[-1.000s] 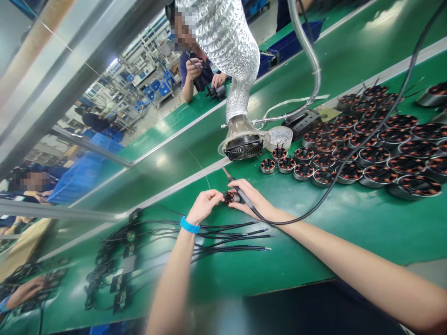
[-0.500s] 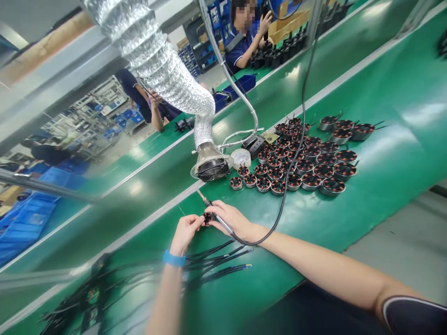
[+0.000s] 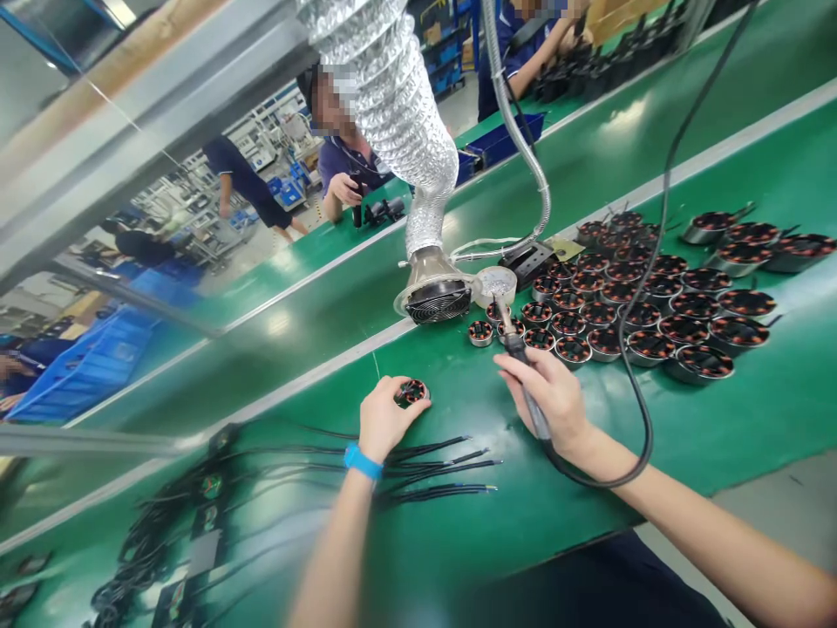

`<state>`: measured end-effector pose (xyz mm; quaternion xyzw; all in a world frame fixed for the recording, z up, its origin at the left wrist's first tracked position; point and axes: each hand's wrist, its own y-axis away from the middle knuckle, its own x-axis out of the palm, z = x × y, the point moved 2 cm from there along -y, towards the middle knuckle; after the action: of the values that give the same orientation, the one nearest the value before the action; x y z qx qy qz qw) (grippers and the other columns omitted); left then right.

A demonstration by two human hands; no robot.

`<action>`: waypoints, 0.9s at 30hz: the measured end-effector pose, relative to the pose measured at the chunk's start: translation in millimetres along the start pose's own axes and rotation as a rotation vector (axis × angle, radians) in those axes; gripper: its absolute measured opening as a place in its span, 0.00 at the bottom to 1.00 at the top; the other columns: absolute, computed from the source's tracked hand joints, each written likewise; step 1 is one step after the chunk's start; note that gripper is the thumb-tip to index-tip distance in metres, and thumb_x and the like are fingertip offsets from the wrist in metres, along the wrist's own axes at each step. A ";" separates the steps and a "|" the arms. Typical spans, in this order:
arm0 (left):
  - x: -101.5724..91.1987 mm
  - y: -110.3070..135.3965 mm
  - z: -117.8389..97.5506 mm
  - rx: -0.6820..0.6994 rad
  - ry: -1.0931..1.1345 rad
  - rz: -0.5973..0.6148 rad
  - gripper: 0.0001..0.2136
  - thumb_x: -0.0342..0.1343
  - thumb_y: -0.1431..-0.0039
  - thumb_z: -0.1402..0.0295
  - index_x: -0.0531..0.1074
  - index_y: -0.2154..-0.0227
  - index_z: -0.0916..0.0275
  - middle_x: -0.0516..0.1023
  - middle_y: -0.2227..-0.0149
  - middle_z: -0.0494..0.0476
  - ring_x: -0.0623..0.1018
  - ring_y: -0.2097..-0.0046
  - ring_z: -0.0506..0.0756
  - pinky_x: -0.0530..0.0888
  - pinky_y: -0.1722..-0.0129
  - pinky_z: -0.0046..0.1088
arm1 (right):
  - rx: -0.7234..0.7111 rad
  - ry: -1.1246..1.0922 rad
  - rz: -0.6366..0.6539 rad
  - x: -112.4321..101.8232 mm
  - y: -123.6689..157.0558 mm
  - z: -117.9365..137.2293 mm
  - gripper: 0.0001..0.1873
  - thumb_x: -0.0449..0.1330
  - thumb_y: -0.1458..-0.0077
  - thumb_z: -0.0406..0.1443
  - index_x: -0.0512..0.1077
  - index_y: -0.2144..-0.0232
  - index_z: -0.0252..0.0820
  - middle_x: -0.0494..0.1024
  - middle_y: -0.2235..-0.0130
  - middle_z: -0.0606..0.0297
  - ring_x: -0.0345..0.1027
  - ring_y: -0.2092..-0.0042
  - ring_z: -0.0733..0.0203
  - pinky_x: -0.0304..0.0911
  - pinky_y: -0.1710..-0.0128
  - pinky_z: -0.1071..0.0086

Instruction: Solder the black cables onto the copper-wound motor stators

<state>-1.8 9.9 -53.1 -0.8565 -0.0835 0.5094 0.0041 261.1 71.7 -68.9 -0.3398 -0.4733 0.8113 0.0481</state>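
Note:
My left hand [image 3: 385, 417], with a blue band at the wrist, is closed around a motor stator [image 3: 411, 393], a round metal-rimmed part with copper windings. In my right hand [image 3: 553, 397] is a soldering iron [image 3: 533, 403], its tip pointing up and away at a round whitish dish [image 3: 495, 286]; whether the tip touches the dish I cannot tell. The iron's black cord [image 3: 644, 410] loops over my right forearm. Several black cables [image 3: 432, 465] with bared ends lie just below my left hand. Many similar stators [image 3: 647, 344] stand in rows beyond my right hand.
A silver exhaust duct [image 3: 418, 131] hangs down to a fan hood [image 3: 437, 296] above the green bench [image 3: 588, 541]. Behind the dish is a black stand [image 3: 528, 260]. Black cable bundles [image 3: 150, 532] lie at the left. Co-workers [image 3: 343, 166] sit across the line; blue bins [image 3: 91, 358] stand far left.
My right hand has drawn the soldering iron away from the stator and over to the dish. The left hand keeps hold of the stator. The whole view has shifted.

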 end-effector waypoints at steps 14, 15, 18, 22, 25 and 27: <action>-36.2 -29.1 -18.2 0.037 0.172 -0.237 0.16 0.66 0.46 0.61 0.76 0.55 0.59 0.69 0.55 0.59 0.75 0.56 0.57 0.73 0.58 0.32 | 0.036 0.150 0.270 23.3 -8.3 -44.2 0.28 0.50 0.42 0.25 0.64 0.40 0.39 0.68 0.46 0.46 0.66 0.47 0.41 0.69 0.49 0.48; -29.5 -17.4 -27.2 0.034 0.256 -0.143 0.12 0.64 0.44 0.64 0.76 0.57 0.59 0.69 0.55 0.59 0.74 0.58 0.55 0.73 0.60 0.31 | 0.008 0.158 0.277 25.2 -10.3 -45.7 0.28 0.50 0.43 0.25 0.64 0.40 0.38 0.68 0.46 0.45 0.66 0.47 0.40 0.69 0.50 0.48; -5.1 13.4 -41.0 0.012 0.435 0.086 0.09 0.54 0.36 0.67 0.79 0.64 0.60 0.70 0.55 0.62 0.75 0.55 0.56 0.74 0.57 0.31 | -0.022 0.153 0.263 31.7 -14.5 -51.0 0.26 0.49 0.42 0.27 0.66 0.41 0.38 0.69 0.48 0.44 0.67 0.49 0.40 0.69 0.53 0.49; 12.1 38.3 -34.0 -0.012 0.441 0.116 0.17 0.45 0.31 0.65 0.80 0.64 0.60 0.74 0.58 0.61 0.75 0.53 0.57 0.71 0.48 0.35 | 0.020 0.124 0.268 32.3 -13.8 -47.8 0.21 0.50 0.39 0.30 0.70 0.45 0.42 0.69 0.50 0.42 0.68 0.51 0.40 0.66 0.55 0.50; 13.5 46.7 -25.3 -0.011 0.358 0.013 0.17 0.44 0.30 0.63 0.80 0.61 0.60 0.76 0.60 0.60 0.76 0.55 0.57 0.70 0.51 0.34 | 0.043 0.036 0.294 25.3 -8.1 -33.4 0.22 0.50 0.38 0.30 0.66 0.43 0.44 0.68 0.50 0.47 0.67 0.51 0.42 0.69 0.54 0.51; 14.6 48.0 -21.2 -0.043 0.330 -0.015 0.18 0.43 0.30 0.62 0.79 0.60 0.59 0.77 0.66 0.57 0.76 0.61 0.56 0.70 0.57 0.32 | 0.062 -0.052 0.321 21.8 -2.7 -20.8 0.23 0.49 0.38 0.29 0.63 0.41 0.45 0.67 0.49 0.49 0.68 0.50 0.44 0.71 0.53 0.51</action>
<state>30.2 -33.7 -60.0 -0.9277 -0.0988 0.3600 0.0029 256.2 97.2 -84.5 -0.3881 -0.3890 0.8313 -0.0839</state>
